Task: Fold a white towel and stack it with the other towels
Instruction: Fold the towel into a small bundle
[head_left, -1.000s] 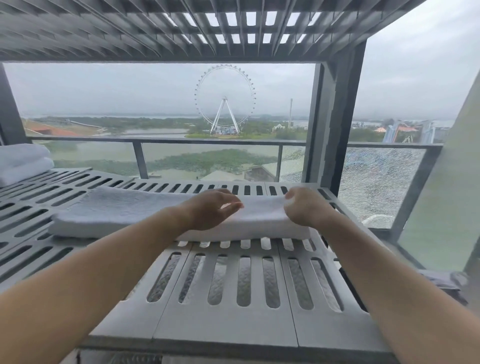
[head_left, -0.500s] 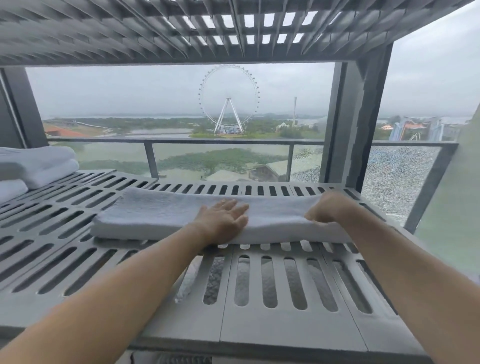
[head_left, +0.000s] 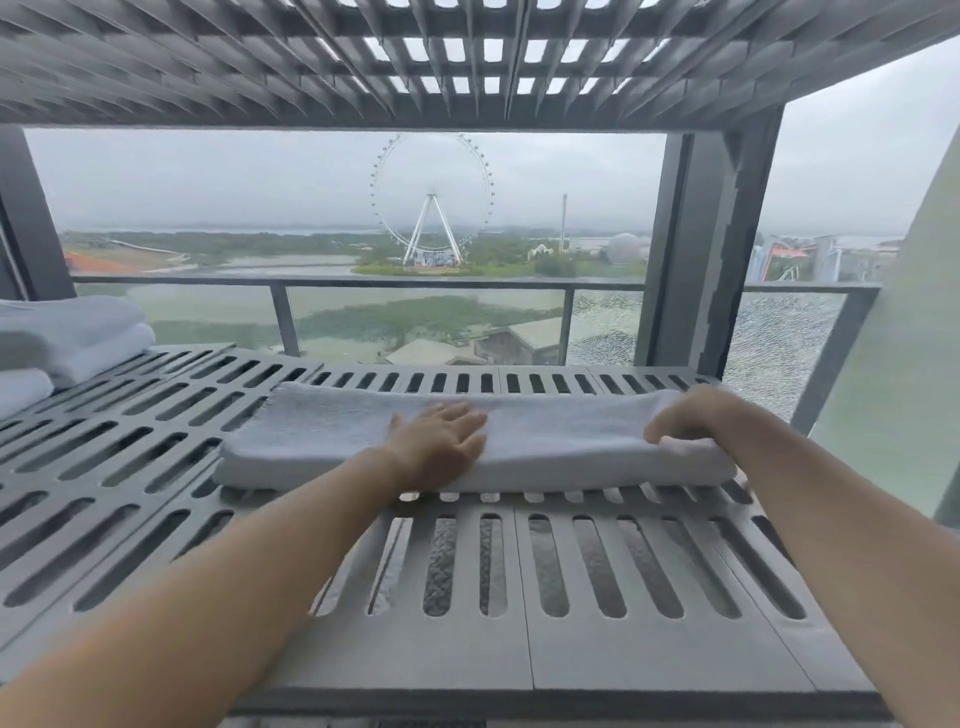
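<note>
Subject: white towel (head_left: 332, 441), folded into a long strip, lying flat near the far edge of the slatted shelf (head_left: 571, 649) | left hand (head_left: 441, 441): flat, fingers straight, pressing the strip's middle | right hand (head_left: 685, 421): fingers curled around its right end | other towels (head_left: 67, 332): stacked at far-left corner.

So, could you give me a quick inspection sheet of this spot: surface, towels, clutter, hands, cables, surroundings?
Surface: grey slotted shelf, with a similar grating overhead.
Job's things: white towel folded into a long strip, lying across the shelf; stacked towels at far left.
Clutter: nothing seen.
Hands: left hand flat on the towel's middle; right hand curled round its right end.
Cables: nothing seen.
Surroundings: glass railing behind, Ferris wheel beyond water.
</note>
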